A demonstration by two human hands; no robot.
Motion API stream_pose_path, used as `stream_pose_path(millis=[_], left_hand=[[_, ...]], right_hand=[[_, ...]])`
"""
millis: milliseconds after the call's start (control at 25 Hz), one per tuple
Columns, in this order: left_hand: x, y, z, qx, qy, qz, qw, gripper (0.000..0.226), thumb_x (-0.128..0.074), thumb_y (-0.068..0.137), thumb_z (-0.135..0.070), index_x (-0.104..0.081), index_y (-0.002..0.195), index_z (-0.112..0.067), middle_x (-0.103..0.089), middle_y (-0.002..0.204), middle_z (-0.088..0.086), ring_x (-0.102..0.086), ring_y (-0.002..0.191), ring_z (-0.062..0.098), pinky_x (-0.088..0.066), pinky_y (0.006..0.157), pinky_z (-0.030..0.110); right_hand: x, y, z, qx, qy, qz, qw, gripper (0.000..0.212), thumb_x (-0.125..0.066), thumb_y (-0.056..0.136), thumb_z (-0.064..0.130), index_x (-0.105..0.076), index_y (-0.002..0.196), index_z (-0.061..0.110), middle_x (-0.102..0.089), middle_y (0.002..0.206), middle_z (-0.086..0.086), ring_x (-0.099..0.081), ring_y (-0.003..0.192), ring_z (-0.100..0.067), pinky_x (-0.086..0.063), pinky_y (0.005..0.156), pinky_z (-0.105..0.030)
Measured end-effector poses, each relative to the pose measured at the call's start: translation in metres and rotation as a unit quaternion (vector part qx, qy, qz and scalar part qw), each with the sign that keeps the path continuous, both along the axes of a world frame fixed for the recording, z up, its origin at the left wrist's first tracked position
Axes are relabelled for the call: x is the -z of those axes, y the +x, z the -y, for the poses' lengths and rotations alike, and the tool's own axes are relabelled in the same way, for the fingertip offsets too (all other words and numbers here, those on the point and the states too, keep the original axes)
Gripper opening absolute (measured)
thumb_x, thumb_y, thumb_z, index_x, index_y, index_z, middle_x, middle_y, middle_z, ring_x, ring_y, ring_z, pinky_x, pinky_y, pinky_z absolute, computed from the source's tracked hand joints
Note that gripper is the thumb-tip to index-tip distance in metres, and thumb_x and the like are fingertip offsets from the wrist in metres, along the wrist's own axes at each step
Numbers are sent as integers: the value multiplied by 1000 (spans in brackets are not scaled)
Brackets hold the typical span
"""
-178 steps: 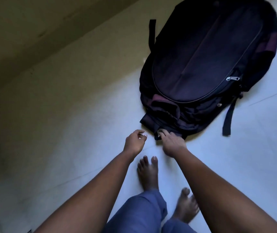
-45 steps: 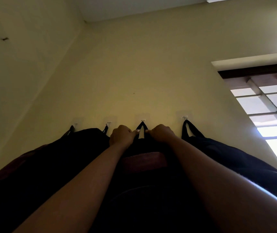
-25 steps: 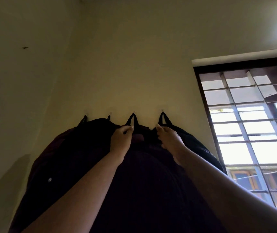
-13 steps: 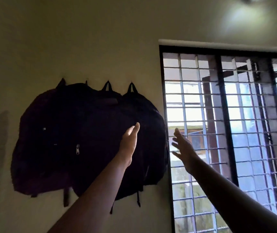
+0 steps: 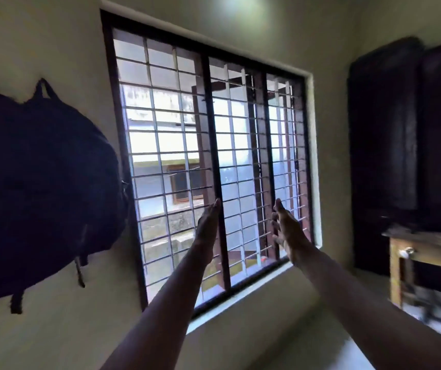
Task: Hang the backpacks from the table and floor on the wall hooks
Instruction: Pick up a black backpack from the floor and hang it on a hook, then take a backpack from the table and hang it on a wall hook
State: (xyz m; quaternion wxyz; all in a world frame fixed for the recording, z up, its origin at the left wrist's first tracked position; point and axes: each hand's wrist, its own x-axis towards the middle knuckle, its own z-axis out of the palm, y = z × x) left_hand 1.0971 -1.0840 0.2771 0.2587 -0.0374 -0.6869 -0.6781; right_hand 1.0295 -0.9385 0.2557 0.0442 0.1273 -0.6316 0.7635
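Dark backpacks (image 5: 43, 182) hang side by side on the wall at the left edge, their top loops (image 5: 43, 88) up on the hooks, straps dangling below. My left hand (image 5: 208, 225) is raised in front of the window, fingers straight, holding nothing. My right hand (image 5: 287, 231) is up beside it, fingers spread, also empty. Both hands are well to the right of the hanging backpacks and touch nothing.
A barred window with a dark frame (image 5: 214, 156) fills the middle of the wall. A dark cabinet or door (image 5: 406, 142) stands at the right. A wooden table (image 5: 427, 252) with a drawer knob sits below it, something dark on top.
My hands have let go of the backpack loop and pulled away from the wall. The view has swung right, so the backpacks now sit at the left edge and the table has come into sight.
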Motion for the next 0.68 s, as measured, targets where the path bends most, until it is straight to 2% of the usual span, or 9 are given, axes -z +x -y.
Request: stream_pose_path(millis=[200, 320, 440, 560, 680], left_hand=[[29, -81, -134, 64, 7, 30, 997, 47, -33, 98, -32, -34, 141, -13, -32, 152, 4, -28, 141, 19, -21, 109, 29], [44, -129, -222, 116, 9, 47, 992, 51, -33, 97, -37, -30, 143, -16, -29, 153, 2, -27, 141, 18, -21, 111, 34], [55, -173, -314, 168, 22, 84, 982, 50, -35, 96, -41, -35, 141, -18, -43, 140, -2, -44, 127, 10, -32, 97, 24], [71, -223, -386, 219, 33, 74, 972, 51, -39, 95, -37, -39, 140, -14, -40, 147, 3, -36, 136, 17, -25, 112, 27], [95, -282, -438, 233, 31, 97, 967, 48, -37, 96, -35, -38, 140, -14, -41, 147, 5, -36, 136, 18, -25, 100, 21]], right_hand=[[17, -56, -153, 90, 39, -7, 995, 67, -32, 90, 61, -31, 145, 22, -36, 151, -8, -37, 137, -28, -29, 113, -49], [26, -85, -244, 126, 41, 5, 991, 69, -33, 88, 64, -30, 145, 25, -34, 152, -4, -35, 138, -25, -27, 114, -48], [39, -122, -326, 159, 32, 13, 987, 67, -34, 89, 62, -31, 144, 24, -33, 153, -4, -34, 139, -24, -26, 115, -48], [55, -161, -386, 206, 44, 21, 977, 66, -36, 87, 63, -37, 141, 25, -37, 151, -2, -36, 138, -23, -27, 115, -48], [74, -214, -436, 246, 51, 40, 967, 60, -38, 89, 60, -46, 135, 24, -45, 145, -4, -42, 133, -24, -33, 112, -48]])
